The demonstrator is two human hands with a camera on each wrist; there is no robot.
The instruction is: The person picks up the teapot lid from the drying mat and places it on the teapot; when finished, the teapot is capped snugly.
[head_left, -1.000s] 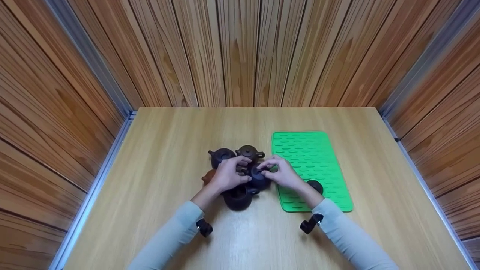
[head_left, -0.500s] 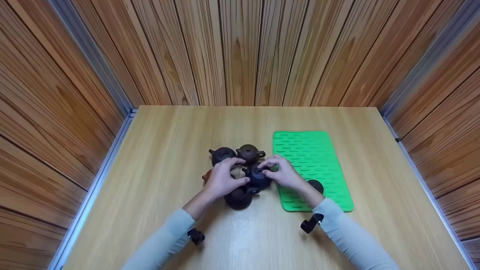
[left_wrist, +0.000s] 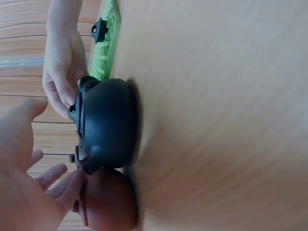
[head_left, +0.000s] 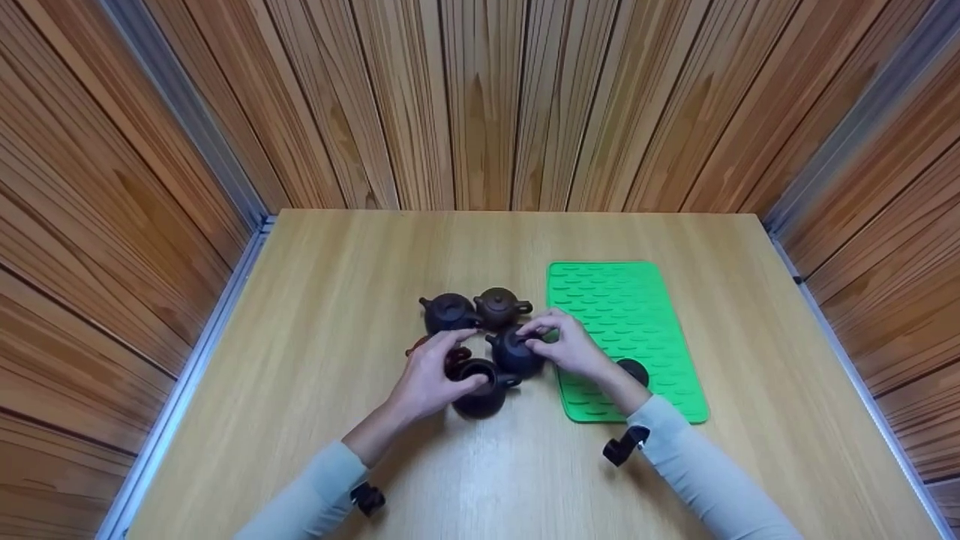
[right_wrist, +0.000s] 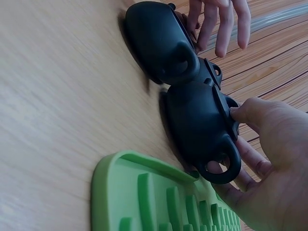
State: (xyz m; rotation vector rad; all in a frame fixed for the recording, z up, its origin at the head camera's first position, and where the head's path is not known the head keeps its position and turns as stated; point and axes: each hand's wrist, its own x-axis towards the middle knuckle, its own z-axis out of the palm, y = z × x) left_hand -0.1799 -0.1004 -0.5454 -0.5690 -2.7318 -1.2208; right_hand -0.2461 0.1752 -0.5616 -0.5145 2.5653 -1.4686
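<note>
My right hand (head_left: 568, 346) pinches the knob on the lid of a dark teapot (head_left: 513, 357), thumb on one side and fingers on the other. The lid sits on the pot in the right wrist view, with the looped handle (right_wrist: 233, 163) facing that hand. My left hand (head_left: 426, 380) holds nothing, its fingers spread over a reddish-brown teapot (left_wrist: 111, 202) and beside a lidless dark teapot (head_left: 480, 401). In the head view the left hand covers most of the reddish-brown pot.
Behind the hands stand a black teapot (head_left: 448, 312) and a dark brown teapot (head_left: 498, 306), close together. To the right lies a green ridged mat (head_left: 611, 300) with a black lid (head_left: 634, 370) on it, partly behind the right forearm. Wood-panelled walls (head_left: 480, 105) enclose the table.
My left hand has drawn back to the left and towards me, away from the middle of the teapots, uncovering more of them. The right hand stays on the lid knob.
</note>
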